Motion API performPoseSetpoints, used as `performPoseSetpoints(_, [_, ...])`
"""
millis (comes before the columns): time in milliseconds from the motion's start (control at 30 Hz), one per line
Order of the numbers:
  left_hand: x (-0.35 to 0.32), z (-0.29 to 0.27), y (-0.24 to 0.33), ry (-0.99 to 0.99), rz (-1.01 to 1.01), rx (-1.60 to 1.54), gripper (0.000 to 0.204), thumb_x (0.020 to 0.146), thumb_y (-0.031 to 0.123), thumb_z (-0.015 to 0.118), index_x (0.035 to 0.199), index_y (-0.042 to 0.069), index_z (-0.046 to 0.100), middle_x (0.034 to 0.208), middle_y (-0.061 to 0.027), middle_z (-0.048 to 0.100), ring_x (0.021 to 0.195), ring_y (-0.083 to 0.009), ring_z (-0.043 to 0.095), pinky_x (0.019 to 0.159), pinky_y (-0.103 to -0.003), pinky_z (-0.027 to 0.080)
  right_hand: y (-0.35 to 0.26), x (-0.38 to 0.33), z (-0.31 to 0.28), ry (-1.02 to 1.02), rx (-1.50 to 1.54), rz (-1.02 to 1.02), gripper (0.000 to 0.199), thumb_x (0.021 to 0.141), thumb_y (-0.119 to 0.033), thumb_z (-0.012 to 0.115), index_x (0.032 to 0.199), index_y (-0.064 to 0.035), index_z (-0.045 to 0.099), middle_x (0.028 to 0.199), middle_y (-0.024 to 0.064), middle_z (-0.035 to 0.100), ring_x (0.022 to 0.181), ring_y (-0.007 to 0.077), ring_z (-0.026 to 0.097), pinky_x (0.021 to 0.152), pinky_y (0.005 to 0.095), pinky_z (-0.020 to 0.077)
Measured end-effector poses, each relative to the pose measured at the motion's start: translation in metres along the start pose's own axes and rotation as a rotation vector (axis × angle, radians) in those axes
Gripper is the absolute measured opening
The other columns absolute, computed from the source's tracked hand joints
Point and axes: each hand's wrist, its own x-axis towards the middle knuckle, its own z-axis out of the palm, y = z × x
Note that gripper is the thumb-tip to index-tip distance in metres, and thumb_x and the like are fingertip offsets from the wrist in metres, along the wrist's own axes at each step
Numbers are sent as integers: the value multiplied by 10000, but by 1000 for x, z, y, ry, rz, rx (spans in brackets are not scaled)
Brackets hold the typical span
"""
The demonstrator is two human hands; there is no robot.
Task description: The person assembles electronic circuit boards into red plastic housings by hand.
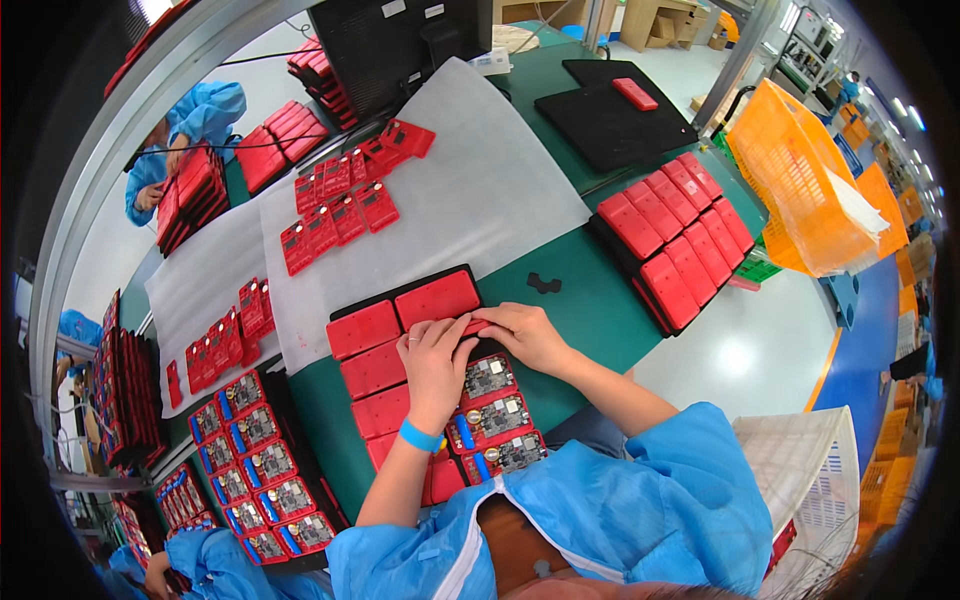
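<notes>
My left hand (434, 362), with a blue band round the wrist, and my right hand (528, 336) meet over a black tray in front of me. Between their fingertips they pinch a small red plastic case (478, 327), mostly covered by the fingers. Closed red cases (372, 369) fill the tray's left column, and another closed case (437, 299) lies at its far right. Nearer me, below my right hand, several open red cases with circuit boards (498, 416) show blue parts inside.
Red cards (345, 217) lie on a white sheet (480, 150). A tray of closed red cases (672, 232) stands right, near an orange crate (790, 170). Open cases with boards (268, 465) fill a tray at left. A black monitor (400, 50) stands behind; co-workers (205, 110) sit left.
</notes>
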Motion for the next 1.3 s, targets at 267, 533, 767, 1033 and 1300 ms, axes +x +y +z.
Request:
performPoseSetpoints(267, [-4,13,-3,63,2,27,211,892,192,733,1096,147,757,1069,-6,712,1011,-218,589,991,-506,372,50,-14,-54,245,-606,147,301,786,-185,813,1008,-16,702,991,100,647,976,325,605,881,418,520])
performPoseSetpoints(533, [-4,12,-3,70,0,1,213,892,189,732,1098,143,754,1071,-8,711,1013,-219,585,992,-501,371,75,-4,-62,101,-808,-179,151,831,-130,737,863,-25,634,900,104,620,875,281,597,738,396,527])
performPoseSetpoints(767, [-1,12,1,81,-5,7,201,890,194,731,1082,139,752,1056,-8,708,1023,-226,582,988,-505,376,94,14,-63,168,-981,-171,107,891,-103,669,924,-22,607,808,106,605,733,280,612,616,401,519])
performPoseSetpoints(1033, [-2,14,-2,77,-14,32,208,886,192,733,1087,144,754,1058,-13,709,1031,-229,585,980,-503,385,-19,17,-42,-7,-32,143,112,971,-77,631,1005,18,583,836,137,666,683,255,677,632,370,548])
performPoseSetpoints(1300, [-3,14,-3,88,-14,44,227,879,182,738,1097,122,749,1067,-17,709,1033,-235,588,981,-501,386,-23,18,-25,8,-375,-372,184,813,-60,717,965,-26,618,869,100,691,811,291,680,695,392,557])
